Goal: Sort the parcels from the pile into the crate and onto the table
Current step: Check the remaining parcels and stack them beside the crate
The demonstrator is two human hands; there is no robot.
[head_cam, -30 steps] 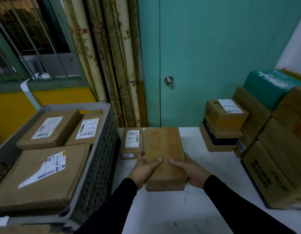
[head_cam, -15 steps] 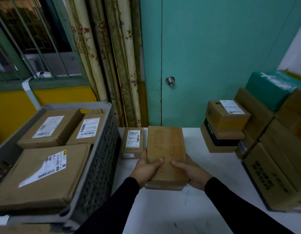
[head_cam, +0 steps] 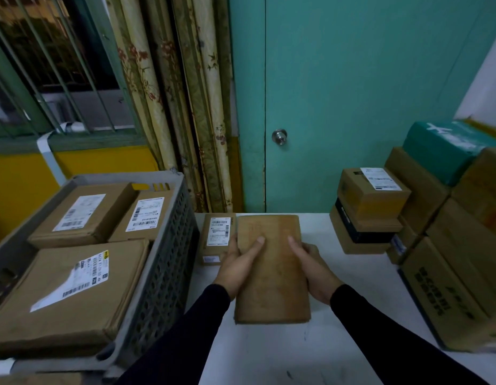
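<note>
A plain brown parcel [head_cam: 272,282] with no label showing lies lengthwise on the white table [head_cam: 310,354], right in front of me. My left hand [head_cam: 237,263] holds its left long side and my right hand [head_cam: 315,270] holds its right long side. Both thumbs lie on top; the fingers are hidden along the edges. A small labelled parcel [head_cam: 217,236] sits against its far left side. The grey plastic crate [head_cam: 160,279] at left holds three labelled brown parcels [head_cam: 71,295]. The pile of cardboard boxes [head_cam: 461,245] stands at the right.
A labelled box on a black-banded box [head_cam: 370,198] stands at the pile's left edge, with a teal box [head_cam: 441,148] on top further back. Behind the table are a teal door [head_cam: 352,93] and curtains [head_cam: 171,107]. A barred window is at the far left.
The plain parcel has gone from tilted and lifted at its near end to lying flat on the table. Both hands have slid forward along its sides.
</note>
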